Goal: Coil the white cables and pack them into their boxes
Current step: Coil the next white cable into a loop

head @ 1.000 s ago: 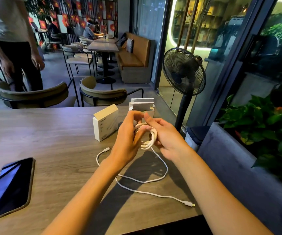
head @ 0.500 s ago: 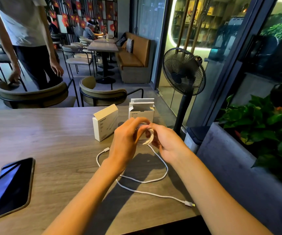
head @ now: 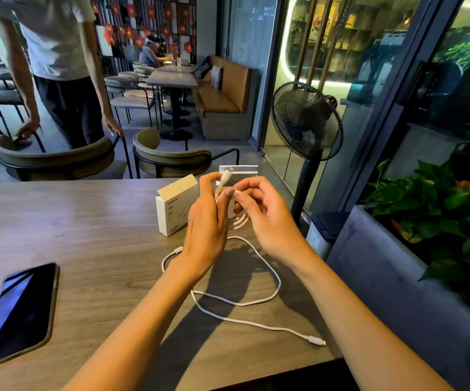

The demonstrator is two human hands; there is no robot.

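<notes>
Holding a coiled white cable (head: 238,218) above the wooden table (head: 92,221), the person has both hands raised in front of the boxes. The left hand (head: 207,221) has its fingers together and curled round the coil, thumb pressed against the loops. The right hand (head: 267,218) pinches the cable's end between thumb and forefinger, its other fingers loosely bent; the cable's plug sticks up above the left fingertips. A second white cable (head: 256,303) lies loose on the table below the hands, one plug near the left wrist, the other near the table's front edge. A white box (head: 173,213) stands just left of the left hand; another box (head: 239,172) shows behind the hands. A dark phone (head: 20,314) lies far left.
</notes>
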